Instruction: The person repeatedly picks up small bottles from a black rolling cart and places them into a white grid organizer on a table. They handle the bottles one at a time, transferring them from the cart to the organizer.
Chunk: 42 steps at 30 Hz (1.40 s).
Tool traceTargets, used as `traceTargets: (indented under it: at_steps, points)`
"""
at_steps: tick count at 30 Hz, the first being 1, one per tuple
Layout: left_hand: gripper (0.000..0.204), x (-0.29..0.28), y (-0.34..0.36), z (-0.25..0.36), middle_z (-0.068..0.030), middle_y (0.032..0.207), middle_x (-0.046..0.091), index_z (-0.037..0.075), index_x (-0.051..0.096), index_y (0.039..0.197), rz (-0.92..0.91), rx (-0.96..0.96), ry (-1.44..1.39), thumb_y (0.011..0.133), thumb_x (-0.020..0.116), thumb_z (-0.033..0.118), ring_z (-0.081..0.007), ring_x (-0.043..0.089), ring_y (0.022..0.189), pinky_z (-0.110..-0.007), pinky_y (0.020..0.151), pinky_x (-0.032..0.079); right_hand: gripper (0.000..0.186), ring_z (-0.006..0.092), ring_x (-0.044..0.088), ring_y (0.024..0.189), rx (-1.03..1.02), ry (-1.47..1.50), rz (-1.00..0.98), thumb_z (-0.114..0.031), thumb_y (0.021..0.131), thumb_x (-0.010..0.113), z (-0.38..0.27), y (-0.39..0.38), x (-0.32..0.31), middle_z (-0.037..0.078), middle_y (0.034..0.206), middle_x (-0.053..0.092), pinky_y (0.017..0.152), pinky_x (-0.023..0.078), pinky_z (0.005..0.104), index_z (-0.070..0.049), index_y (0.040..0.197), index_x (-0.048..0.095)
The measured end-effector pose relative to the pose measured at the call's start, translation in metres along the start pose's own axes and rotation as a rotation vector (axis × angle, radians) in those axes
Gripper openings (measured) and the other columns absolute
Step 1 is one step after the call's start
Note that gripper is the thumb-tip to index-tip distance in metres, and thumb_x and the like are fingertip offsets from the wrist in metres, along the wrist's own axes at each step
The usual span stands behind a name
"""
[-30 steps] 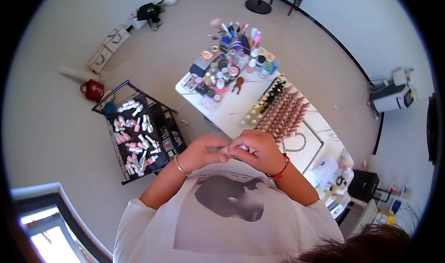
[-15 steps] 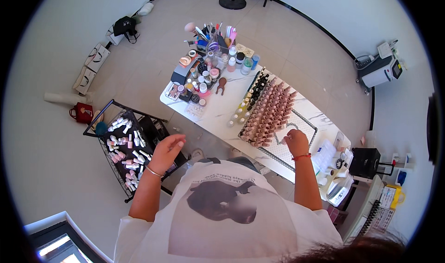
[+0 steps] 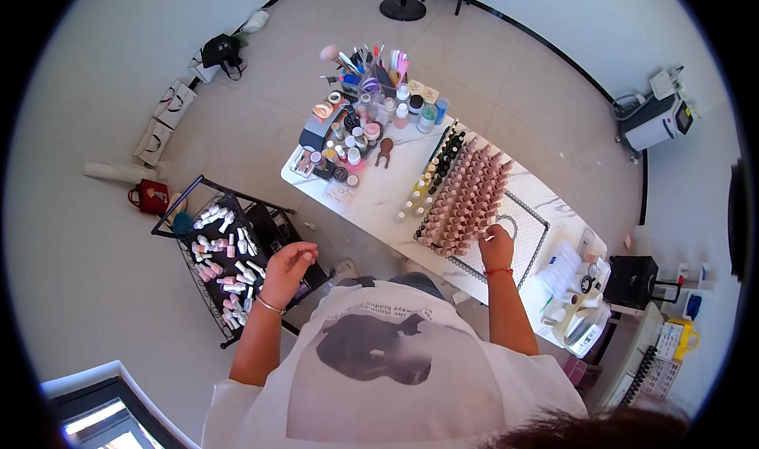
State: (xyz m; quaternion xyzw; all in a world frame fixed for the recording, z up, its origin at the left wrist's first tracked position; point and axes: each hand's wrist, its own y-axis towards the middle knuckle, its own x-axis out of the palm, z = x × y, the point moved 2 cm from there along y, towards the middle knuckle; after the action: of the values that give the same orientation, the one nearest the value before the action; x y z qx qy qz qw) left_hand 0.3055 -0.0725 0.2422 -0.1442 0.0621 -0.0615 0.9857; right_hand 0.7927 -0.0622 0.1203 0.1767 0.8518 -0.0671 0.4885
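Rows of small nail polish bottles with dusty-pink caps (image 3: pixel 466 192) stand upright in a tight block on the white marbled table (image 3: pixel 379 204). At the block's near right edge is my right hand (image 3: pixel 496 249), fingertips pinched together over a white lace-patterned tray mat (image 3: pixel 526 228). Whatever those fingers hold, if anything, is hidden. My left hand (image 3: pixel 289 271) hovers between the table and the black trolley (image 3: pixel 202 179), fingers loosely bent, thumb apart, nothing visible in it. Pink and white bottles (image 3: pixel 229 279) lie scattered on the trolley's top.
Cream- and black-capped bottles (image 3: pixel 419 192) flank the pink block. Jars, brushes and a brown wishbone-shaped item (image 3: pixel 384 152) crowd the table's far left. Clear plastic boxes (image 3: pixel 561 267) and tape rolls sit at its right end. A grey-white machine (image 3: pixel 655 121) stands by the right wall.
My right hand has moved left, up to the edge of the pink-capped bottles. My left hand has stayed in nearly the same place, and the whole view has shifted slightly.
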Motion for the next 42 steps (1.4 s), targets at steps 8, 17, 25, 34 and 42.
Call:
traceTargets:
  at_steps: [8, 17, 25, 34, 42]
  points:
    - [0.018, -0.002, -0.005, -0.010, -0.0054, 0.099, 0.067, -0.002, 0.064, 0.113, -0.007, 0.004, -0.007, 0.098, 0.058, 0.005, -0.0122, 0.061, 0.090, -0.026, 0.083, 0.050, 0.022, 0.0269, 0.067, 0.073, 0.026, 0.075, -0.040, -0.011, 0.075, 0.077, 0.002, -0.002, 0.001, 0.012, 0.087, 0.069, 0.068, 0.054, 0.0386, -0.006, 0.093, 0.065]
    - [0.017, -0.004, -0.009, -0.014, -0.0059, 0.098, 0.066, -0.002, 0.064, 0.112, -0.015, 0.043, -0.024, 0.097, 0.058, 0.003, -0.0125, 0.062, 0.090, -0.026, 0.083, 0.050, 0.023, 0.0270, 0.067, 0.075, -0.008, 0.085, -0.039, -0.010, 0.075, 0.077, 0.003, 0.000, 0.000, 0.011, 0.089, 0.069, 0.070, 0.054, 0.0395, -0.008, 0.095, 0.065]
    - [0.019, -0.014, -0.015, -0.028, -0.0069, 0.099, 0.068, -0.002, 0.063, 0.115, 0.018, 0.015, -0.006, 0.098, 0.058, 0.006, -0.0126, 0.063, 0.091, -0.027, 0.085, 0.050, 0.026, 0.0291, 0.066, 0.080, -0.035, 0.074, -0.073, -0.010, 0.075, 0.076, -0.007, 0.002, -0.008, 0.012, 0.092, 0.067, 0.071, 0.053, 0.0389, -0.006, 0.098, 0.065]
    - [0.023, -0.080, -0.037, -0.141, -0.0080, 0.101, 0.070, -0.001, 0.064, 0.114, 0.145, -0.267, 0.168, 0.097, 0.061, 0.014, -0.0138, 0.065, 0.094, -0.028, 0.084, 0.052, 0.018, 0.0240, 0.062, 0.081, -0.389, 0.146, 0.054, -0.003, 0.085, 0.068, -0.085, -0.006, -0.032, 0.011, 0.096, 0.064, 0.070, 0.051, 0.0348, -0.004, 0.102, 0.063]
    - [0.024, -0.214, -0.129, -0.305, -0.0122, 0.095, 0.072, 0.005, 0.069, 0.110, 0.808, -0.258, 0.518, 0.088, 0.064, 0.012, -0.0240, 0.069, 0.086, -0.035, 0.079, 0.054, 0.017, 0.0314, 0.066, 0.083, -0.519, 0.356, -0.449, -0.007, 0.087, 0.065, -0.191, -0.054, 0.039, 0.015, 0.093, 0.069, 0.075, 0.052, 0.0386, -0.002, 0.103, 0.065]
